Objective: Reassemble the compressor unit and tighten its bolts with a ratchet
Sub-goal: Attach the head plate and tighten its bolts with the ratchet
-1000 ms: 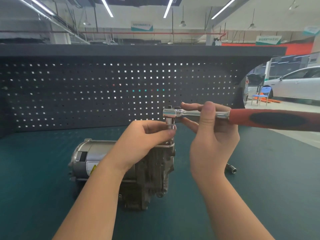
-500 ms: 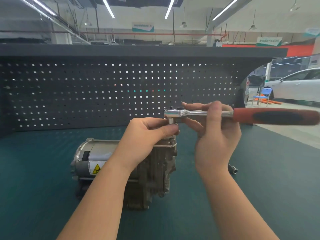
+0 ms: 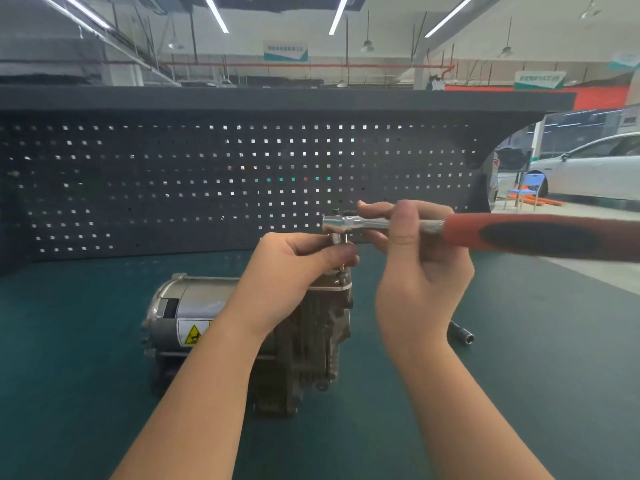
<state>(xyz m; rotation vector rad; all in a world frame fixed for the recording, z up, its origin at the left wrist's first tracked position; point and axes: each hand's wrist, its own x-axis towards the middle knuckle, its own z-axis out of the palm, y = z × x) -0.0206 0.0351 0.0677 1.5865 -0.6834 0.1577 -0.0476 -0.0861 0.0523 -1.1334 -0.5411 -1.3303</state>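
- Left hand (image 3: 287,271) curls in, thumb and fingertips pinching the socket (image 3: 335,239) that hangs under the ratchet (image 3: 381,224) head, just above the top corner of the compressor (image 3: 242,323).
- Right hand (image 3: 422,268) pinches the bare steel shank — thumb in front, fingers folded behind — with the red-and-black handle (image 3: 540,237) sticking far out to the right of its fingers, unsupported.
- Whether the socket is seated on a bolt I can't tell; the left fingers cover the joint.
- Risk one: that long handle is all overhang beyond the grip, so it may tip the head and cock the socket off the bolt.
- Risk two: if the socket sits half on, a swing may round the bolt head or skip off, and the left fingertips are right there to get nipped.
- Risk three: the compressor lies on its side beneath the hands with nothing clamping it — a hard pull could roll or slide it.
- Out from the right wrist, a spare socket (image 3: 462,333) lies loose on the mat (image 3: 86,375), well apart from the work; a sweeping forearm could knock it away.
- The mat is dark green, backed by a black pegboard (image 3: 173,185) beyond the fingers.
- Farther out it's a workshop hall: strip lights overhead, a white car (image 3: 588,168) and a blue chair (image 3: 524,188) off to the right.
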